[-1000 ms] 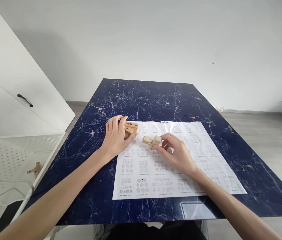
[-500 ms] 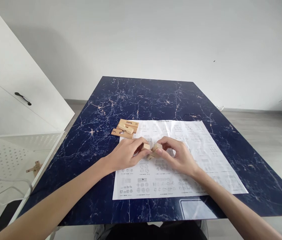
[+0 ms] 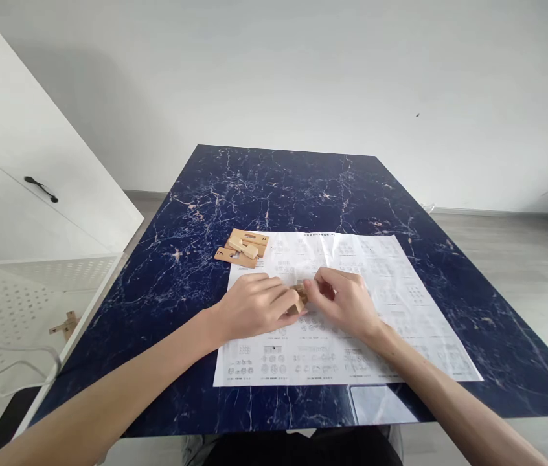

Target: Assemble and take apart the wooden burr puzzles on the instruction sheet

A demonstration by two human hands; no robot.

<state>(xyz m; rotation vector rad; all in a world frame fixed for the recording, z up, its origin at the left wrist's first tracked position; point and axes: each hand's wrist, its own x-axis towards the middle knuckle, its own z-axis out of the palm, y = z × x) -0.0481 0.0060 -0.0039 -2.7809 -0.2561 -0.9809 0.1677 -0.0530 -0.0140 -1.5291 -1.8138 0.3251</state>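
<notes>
Both of my hands meet over the white instruction sheet (image 3: 390,304) on the dark blue marble table (image 3: 278,188). My left hand (image 3: 254,305) and my right hand (image 3: 344,303) are closed together on a small wooden puzzle assembly (image 3: 299,299), which shows only partly between the fingers. Several loose flat wooden pieces (image 3: 242,248) lie in a pile at the sheet's far left corner, apart from both hands.
A white perforated rack (image 3: 21,298) stands left of the table, with a small wooden piece (image 3: 65,323) lying on it. A white cabinet with a black handle (image 3: 41,188) is at the far left. A grey rectangle (image 3: 381,404) lies at the table's near edge.
My left hand left the pile of flat pieces and came right to join my right hand on the puzzle assembly. Both hands drew slightly nearer to me.
</notes>
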